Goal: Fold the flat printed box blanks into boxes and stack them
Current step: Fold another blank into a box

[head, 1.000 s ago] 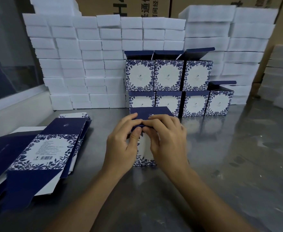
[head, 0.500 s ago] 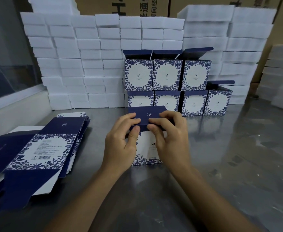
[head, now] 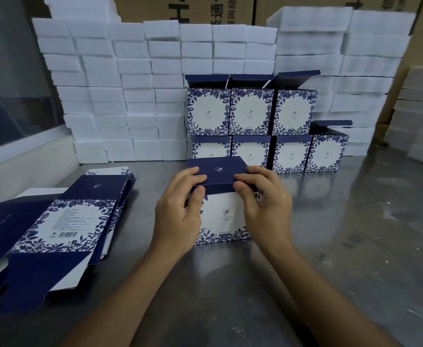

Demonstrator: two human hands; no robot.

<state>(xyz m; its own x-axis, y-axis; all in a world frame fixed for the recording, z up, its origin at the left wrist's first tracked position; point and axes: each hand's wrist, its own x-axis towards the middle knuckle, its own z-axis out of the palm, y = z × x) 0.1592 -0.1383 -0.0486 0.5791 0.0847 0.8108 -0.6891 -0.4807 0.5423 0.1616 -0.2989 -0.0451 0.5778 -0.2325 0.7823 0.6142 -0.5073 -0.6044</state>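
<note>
Nearest the camera, on the steel counter (head: pixel 355 246), stands the box (head: pixel 221 216) being folded, upright, with its navy lid flap (head: pixel 218 170) tipped over the top. Left hand (head: pixel 177 216) and right hand (head: pixel 265 209) each pinch a front corner of that flap, thumb under, fingers (head: pixel 192 174) curled over its top. Thin printed card like this looks light and springy, likely to crease if squeezed mid-panel, so holding near the fold lines and corners seems wise. Left of the box lie the flat blanks (head: pixel 62 221) in a loose pile. Behind the box stand the folded boxes (head: pixel 253 126) in two rows, lids open, against white foam blocks (head: pixel 130 96).
</note>
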